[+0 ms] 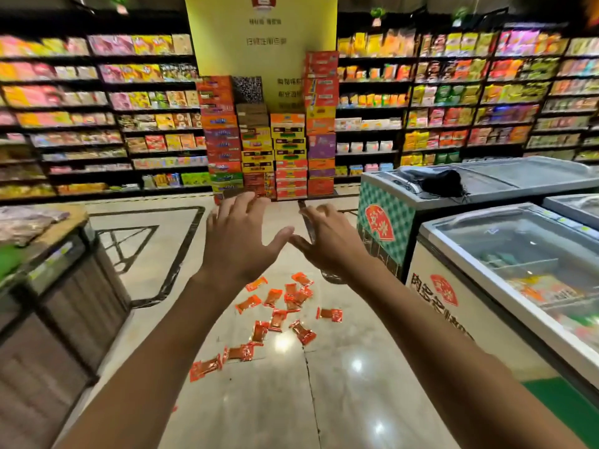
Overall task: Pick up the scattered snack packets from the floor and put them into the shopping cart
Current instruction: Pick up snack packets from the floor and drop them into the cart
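On the far left I'm seeing a counter with bagged goods lying on top, and behind it shelves of boxed snacks are running along the back wall. My left hand is reaching forward at chest height, fingers spread and nearly straight, holding nothing. Below and between my forearms, the packets are lying scattered on the floor, all flat; I'm counting over a dozen orange-red ones. They are pointing every which way: the nearest one is lying with its long axis almost left to right, several in the middle are standing roughly away from me, and one on the right edge is lying sideways, a little apart from the cluster. The floor is glossy pale stone, throwing back ceiling lights, with dark inlaid lines. Straight ahead a stack of cartons is standing against a yellow pillar. My right hand is also out in front, fingers loosely spread, empty, its thumb almost meeting the left thumb. To the right, chest freezers with glass lids are lining the aisle. I can't make out the cart for certain.
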